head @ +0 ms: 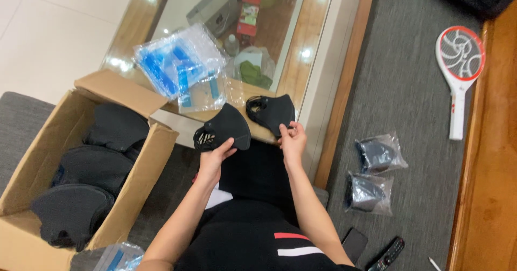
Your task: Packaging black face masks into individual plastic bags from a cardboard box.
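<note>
My left hand (214, 157) holds a black face mask (223, 128) by its lower edge, just in front of the glass-topped table (315, 50). My right hand (292, 141) grips the edge of a second black mask (271, 112) that rests on the table's near corner. Both hands are close together over my lap. A stack of clear plastic bags with blue strips (180, 69) lies on the table behind the masks.
An open cardboard box (37, 158) full of black masks stands at my left. Two bagged masks (379, 153) (370, 193) lie on the grey carpet at right, with a red-and-white racket-shaped swatter (459, 66), a remote (388, 255) and a phone (354, 243).
</note>
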